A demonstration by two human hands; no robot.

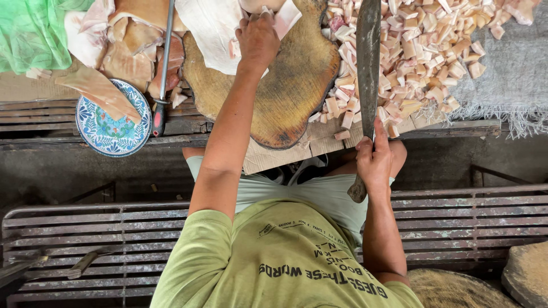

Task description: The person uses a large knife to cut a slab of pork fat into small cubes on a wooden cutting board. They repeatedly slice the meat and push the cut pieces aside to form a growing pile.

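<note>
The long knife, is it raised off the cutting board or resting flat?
Raised: the right hand holds the long knife above the diced pieces.

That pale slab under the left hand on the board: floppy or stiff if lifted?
Probably floppy: the pale slab drapes over the wooden board edge under the left hand. Likely slippery too, since it looks like fatty skin. Seems fairly heavy, being broad and thick.

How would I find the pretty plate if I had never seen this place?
Start at the big round wooden chopping board in the middle. Look to its left, past the long sharpening rod with the red handle. The plate sits at the table's edge, the only thing painted with blue and green flower patterns.
</note>
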